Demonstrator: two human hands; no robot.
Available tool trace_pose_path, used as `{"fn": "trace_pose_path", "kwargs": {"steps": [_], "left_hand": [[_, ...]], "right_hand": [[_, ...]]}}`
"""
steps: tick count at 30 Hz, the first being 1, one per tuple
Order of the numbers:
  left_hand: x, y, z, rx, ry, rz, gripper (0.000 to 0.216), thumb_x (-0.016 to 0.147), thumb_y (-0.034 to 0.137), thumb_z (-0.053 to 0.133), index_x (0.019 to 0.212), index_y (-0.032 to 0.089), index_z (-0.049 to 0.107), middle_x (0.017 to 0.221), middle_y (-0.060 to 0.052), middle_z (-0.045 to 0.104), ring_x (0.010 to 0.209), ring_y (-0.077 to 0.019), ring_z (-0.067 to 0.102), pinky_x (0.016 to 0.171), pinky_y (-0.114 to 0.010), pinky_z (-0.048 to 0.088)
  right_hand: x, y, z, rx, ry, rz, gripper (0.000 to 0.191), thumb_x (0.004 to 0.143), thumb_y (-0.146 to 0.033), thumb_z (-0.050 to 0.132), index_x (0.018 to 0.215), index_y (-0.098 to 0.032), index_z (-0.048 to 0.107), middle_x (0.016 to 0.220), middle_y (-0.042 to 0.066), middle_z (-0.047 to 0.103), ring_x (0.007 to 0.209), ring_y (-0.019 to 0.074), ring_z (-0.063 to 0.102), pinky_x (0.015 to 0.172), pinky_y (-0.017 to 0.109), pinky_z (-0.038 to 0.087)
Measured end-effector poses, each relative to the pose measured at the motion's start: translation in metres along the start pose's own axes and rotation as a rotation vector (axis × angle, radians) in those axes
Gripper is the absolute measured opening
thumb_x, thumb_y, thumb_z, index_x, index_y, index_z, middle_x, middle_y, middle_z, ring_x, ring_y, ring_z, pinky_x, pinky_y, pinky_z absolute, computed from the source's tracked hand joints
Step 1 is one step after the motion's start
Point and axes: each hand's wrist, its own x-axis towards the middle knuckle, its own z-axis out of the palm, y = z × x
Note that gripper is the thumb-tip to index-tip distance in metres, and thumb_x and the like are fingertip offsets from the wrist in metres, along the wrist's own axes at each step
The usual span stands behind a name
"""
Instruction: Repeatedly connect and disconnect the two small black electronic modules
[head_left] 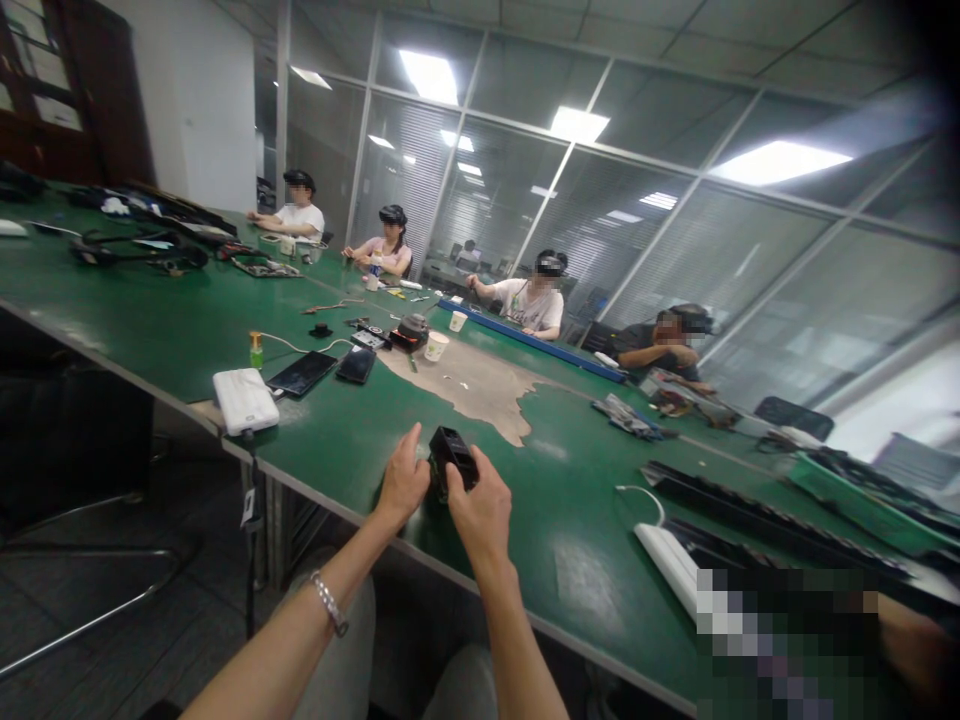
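Note:
A small black box-like object (454, 452) stands upright near the table's front edge. My right hand (482, 505) is closed on it, with the thumb on the near side and the fingers round the right side. Just left of the box is my left hand (403, 483), its index finger stretched out and its thumb close to the box's side. Whether that thumb touches the box I cannot tell. The left hand's lower fingers are partly hidden. A metal watch band (328, 603) sits on my left wrist.
On the green table (337, 480) lie a white power bank (246, 400), two dark phones (302, 373), a paper cup (436, 346) and a bare brown patch (480, 385). A white power strip (667, 570) and green basket (847, 500) are at right. Several people sit across.

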Motion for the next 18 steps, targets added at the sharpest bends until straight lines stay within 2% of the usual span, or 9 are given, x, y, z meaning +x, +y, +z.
{"fn": "trace_pose_path", "kwargs": {"steps": [5,9,13,18], "left_hand": [[0.0,0.001,-0.001,0.022,-0.016,-0.017,0.064,0.077,0.011,0.045,0.141,0.012,0.043,0.144,-0.016,0.047,0.133,-0.0256,0.046,0.113,-0.047,0.036],[0.0,0.0,0.0,0.032,-0.016,-0.016,0.064,0.077,0.01,0.043,0.141,0.013,0.042,0.144,-0.014,0.047,0.133,-0.0239,0.045,0.114,-0.045,0.035],[0.001,-0.001,0.001,0.041,-0.023,-0.004,0.063,0.077,0.01,0.043,0.141,0.012,0.043,0.143,-0.015,0.048,0.133,-0.0234,0.046,0.114,-0.044,0.035],[0.001,-0.002,0.002,0.041,-0.036,0.001,0.063,0.078,0.011,0.045,0.14,0.014,0.044,0.141,-0.014,0.05,0.13,-0.0244,0.049,0.112,-0.046,0.037]], "right_hand": [[-0.013,0.002,0.001,-0.083,-0.077,-0.002,0.05,0.083,-0.032,0.056,0.127,-0.008,0.057,0.116,0.018,0.066,0.11,0.0285,0.062,0.094,0.038,0.047],[-0.022,0.006,0.002,-0.127,-0.153,-0.01,0.051,0.084,-0.032,0.057,0.129,-0.009,0.055,0.116,0.018,0.066,0.109,0.0295,0.062,0.093,0.038,0.047],[-0.023,0.009,0.004,-0.126,-0.102,-0.06,0.059,0.087,-0.038,0.055,0.135,-0.004,0.048,0.126,0.022,0.059,0.117,0.0318,0.056,0.098,0.042,0.044],[-0.024,0.005,0.009,-0.145,-0.093,-0.053,0.049,0.091,-0.034,0.049,0.13,-0.005,0.052,0.125,0.022,0.06,0.116,0.0299,0.057,0.098,0.04,0.044]]}}
